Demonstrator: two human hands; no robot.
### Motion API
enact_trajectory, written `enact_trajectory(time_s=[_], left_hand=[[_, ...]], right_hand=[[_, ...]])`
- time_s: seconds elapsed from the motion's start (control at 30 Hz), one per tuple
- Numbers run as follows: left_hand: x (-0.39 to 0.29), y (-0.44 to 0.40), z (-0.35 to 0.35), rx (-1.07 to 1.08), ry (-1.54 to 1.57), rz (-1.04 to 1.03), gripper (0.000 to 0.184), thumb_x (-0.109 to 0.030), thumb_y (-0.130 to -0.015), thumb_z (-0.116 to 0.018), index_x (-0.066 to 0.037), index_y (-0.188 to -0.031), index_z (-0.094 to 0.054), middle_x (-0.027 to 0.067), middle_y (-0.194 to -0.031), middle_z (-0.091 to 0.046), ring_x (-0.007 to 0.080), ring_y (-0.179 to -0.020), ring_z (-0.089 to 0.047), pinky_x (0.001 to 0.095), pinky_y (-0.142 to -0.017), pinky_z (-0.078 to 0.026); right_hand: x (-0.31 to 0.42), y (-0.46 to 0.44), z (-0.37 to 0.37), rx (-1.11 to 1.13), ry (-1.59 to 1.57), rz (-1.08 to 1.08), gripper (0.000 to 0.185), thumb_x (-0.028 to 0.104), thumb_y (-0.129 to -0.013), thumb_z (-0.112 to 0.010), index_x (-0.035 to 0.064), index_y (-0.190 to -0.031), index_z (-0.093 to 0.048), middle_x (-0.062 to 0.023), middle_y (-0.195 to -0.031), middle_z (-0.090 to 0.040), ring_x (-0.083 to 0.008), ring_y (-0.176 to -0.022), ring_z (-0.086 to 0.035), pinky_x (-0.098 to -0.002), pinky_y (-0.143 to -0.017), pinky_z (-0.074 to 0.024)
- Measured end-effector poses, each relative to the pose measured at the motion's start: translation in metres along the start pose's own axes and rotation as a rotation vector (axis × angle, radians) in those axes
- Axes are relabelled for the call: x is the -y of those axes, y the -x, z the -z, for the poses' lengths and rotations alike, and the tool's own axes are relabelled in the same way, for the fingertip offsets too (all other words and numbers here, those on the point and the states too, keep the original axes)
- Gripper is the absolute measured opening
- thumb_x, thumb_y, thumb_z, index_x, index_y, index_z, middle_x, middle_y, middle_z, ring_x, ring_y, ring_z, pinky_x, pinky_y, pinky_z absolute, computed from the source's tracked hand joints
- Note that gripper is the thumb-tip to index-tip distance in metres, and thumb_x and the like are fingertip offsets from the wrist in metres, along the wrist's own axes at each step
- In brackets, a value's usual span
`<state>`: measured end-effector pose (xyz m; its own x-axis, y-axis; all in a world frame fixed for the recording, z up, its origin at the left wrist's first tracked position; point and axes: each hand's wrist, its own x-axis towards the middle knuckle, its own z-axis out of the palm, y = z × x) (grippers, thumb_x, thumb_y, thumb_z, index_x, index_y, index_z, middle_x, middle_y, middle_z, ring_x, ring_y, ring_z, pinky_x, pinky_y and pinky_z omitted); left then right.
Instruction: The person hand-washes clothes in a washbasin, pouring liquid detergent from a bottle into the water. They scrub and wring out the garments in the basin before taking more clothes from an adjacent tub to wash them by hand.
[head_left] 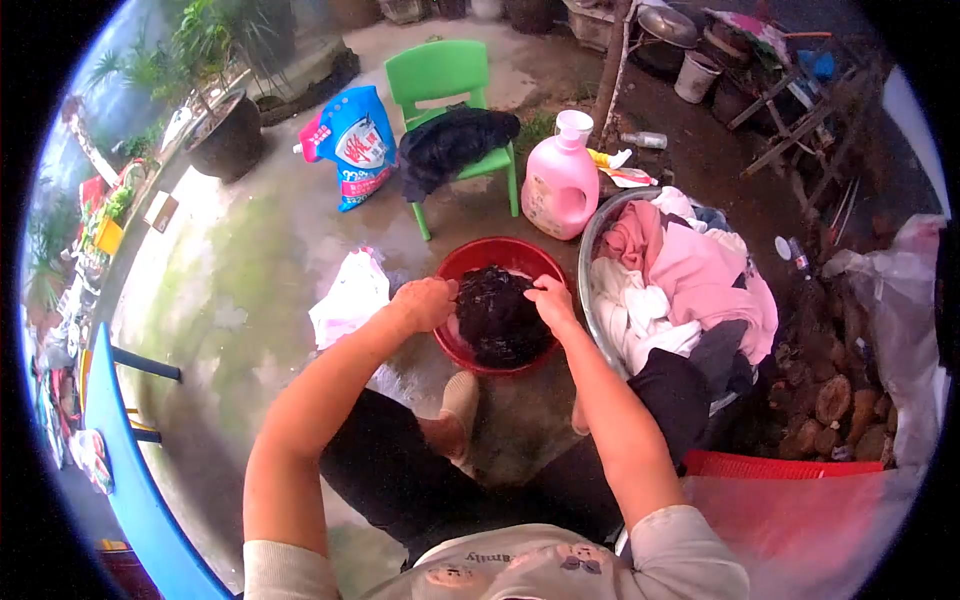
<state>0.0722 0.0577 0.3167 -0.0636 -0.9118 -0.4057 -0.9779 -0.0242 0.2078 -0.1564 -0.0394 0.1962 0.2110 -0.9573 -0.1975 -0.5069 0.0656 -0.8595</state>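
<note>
A wet black garment lies bunched in a red basin on the ground between my feet. My left hand is at the basin's left side, its fingers closed at the edge of the cloth. From the right, my right hand reaches over the rim and pinches the garment's other side. The cloth between the hands looks shiny with water. Part of the left fingertips is hard to make out.
A large metal tub heaped with pink and white laundry stands right of the basin. Beyond are a pink detergent bottle, a green chair with dark clothing, and a blue detergent bag. White cloth lies left.
</note>
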Motion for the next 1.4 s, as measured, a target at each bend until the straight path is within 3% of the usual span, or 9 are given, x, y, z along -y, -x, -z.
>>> enact_trajectory(time_s=[0.17, 0.33, 0.53, 0.6, 0.77, 0.9, 0.97, 1.2, 1.4], left_hand=[[-0.009, 0.004, -0.021, -0.073, 0.07, 0.027, 0.036, -0.029, -0.083, -0.063, -0.006, -0.111, -0.058, 0.0184, -0.113, -0.063, 0.0385, -0.105, -0.062, 0.0465, -0.088, -0.05], [-0.035, -0.017, -0.053, -0.301, 0.417, 0.264, 0.094, -0.021, -0.074, -0.075, -0.008, -0.149, -0.02, 0.0218, -0.144, -0.035, 0.0397, -0.119, -0.053, 0.045, -0.099, -0.045], [-0.021, -0.061, -0.097, -0.723, 1.13, 0.111, 0.046, -0.003, -0.079, -0.058, 0.0, -0.125, -0.055, 0.0219, -0.117, -0.063, 0.0305, -0.105, -0.063, 0.0371, -0.092, -0.049], [-0.009, -0.067, -0.109, -0.81, 1.312, 0.224, 0.038, 0.007, -0.077, -0.048, 0.001, -0.109, -0.067, 0.0154, -0.096, -0.072, 0.0249, -0.086, -0.069, 0.0326, -0.084, -0.052], [-0.019, -0.041, -0.096, -0.602, 1.05, 0.303, 0.051, 0.01, -0.075, -0.046, -0.007, -0.123, -0.052, 0.0237, -0.108, -0.064, 0.0334, -0.079, -0.069, 0.0393, -0.05, -0.057], [0.011, -0.069, -0.16, -0.641, 0.867, 0.341, 0.042, 0.003, -0.076, -0.053, -0.008, -0.116, -0.059, 0.0225, -0.1, -0.066, 0.0391, -0.091, -0.066, 0.0428, -0.076, -0.056], [0.003, -0.065, -0.148, -0.605, 1.039, 0.339, 0.036, -0.001, -0.077, -0.055, -0.003, -0.113, -0.06, 0.0184, -0.097, -0.067, 0.0326, -0.093, -0.066, 0.0428, -0.083, -0.052], [-0.025, -0.023, -0.062, -0.571, 1.656, 0.327, 0.018, -0.003, -0.088, -0.054, -0.001, -0.106, -0.055, 0.01, -0.091, -0.059, 0.0221, -0.075, -0.062, 0.0334, -0.049, -0.06], [0.008, -0.014, -0.118, -0.509, 1.622, 0.185, 0.025, -0.014, -0.086, -0.071, 0.0, -0.102, -0.058, 0.0081, -0.096, -0.06, 0.017, -0.08, -0.063, 0.0298, -0.067, -0.058]], right_hand=[[0.07, 0.002, 0.015, 0.034, -0.214, 0.272, 0.019, 0.017, -0.08, -0.071, 0.0014, -0.085, -0.061, -0.0028, -0.076, -0.06, -0.0141, -0.075, -0.056, -0.0305, -0.068, -0.0442], [0.16, 0.016, 0.051, 0.055, -0.429, 0.435, 0.01, 0.015, -0.084, -0.069, 0.0092, -0.084, -0.06, 0.0055, -0.075, -0.055, -0.0043, -0.071, -0.051, -0.0212, -0.062, -0.0407], [0.194, 0.033, 0.077, 0.169, -0.631, 0.479, 0.011, 0.014, -0.087, -0.068, 0.0085, -0.093, -0.061, 0.0042, -0.086, -0.059, -0.0055, -0.077, -0.054, -0.0224, -0.067, -0.0438], [0.152, 0.011, 0.073, 0.108, -0.599, 0.356, 0.031, 0.017, -0.088, -0.068, 0.0069, -0.115, -0.058, -0.0021, -0.101, -0.061, -0.0077, -0.085, -0.056, -0.0241, -0.07, -0.047], [-0.005, -0.005, 0.023, 0.147, 0.175, 0.045, 0.086, 0.019, -0.079, -0.076, 0.0094, -0.148, -0.025, -0.0191, -0.115, -0.06, -0.0293, -0.105, -0.061, -0.0398, -0.09, -0.0496], [-0.068, 0.025, -0.026, 0.58, 0.208, 0.165, 0.099, 0.02, -0.074, -0.08, 0.0117, -0.151, -0.018, -0.0271, -0.131, -0.054, -0.039, -0.124, -0.051, -0.0421, -0.104, -0.0406], [-0.055, 0.044, -0.035, 0.452, 0.21, 0.209, 0.103, 0.02, -0.073, -0.081, 0.0115, -0.152, -0.015, -0.026, -0.132, -0.053, -0.0405, -0.125, -0.05, -0.0419, -0.107, -0.0383], [-0.019, 0.009, -0.011, 0.206, -0.115, 0.219, 0.036, 0.01, -0.08, -0.07, 0.0, -0.112, -0.057, -0.0109, -0.108, -0.065, -0.0169, -0.103, -0.059, -0.0315, -0.092, -0.0449], [0.062, 0.016, 0.032, 0.109, -0.1, 0.307, 0.038, 0.006, -0.073, -0.071, 0.0015, -0.107, -0.056, -0.0156, -0.108, -0.064, -0.0284, -0.1, -0.062, -0.0371, -0.089, -0.0468]])
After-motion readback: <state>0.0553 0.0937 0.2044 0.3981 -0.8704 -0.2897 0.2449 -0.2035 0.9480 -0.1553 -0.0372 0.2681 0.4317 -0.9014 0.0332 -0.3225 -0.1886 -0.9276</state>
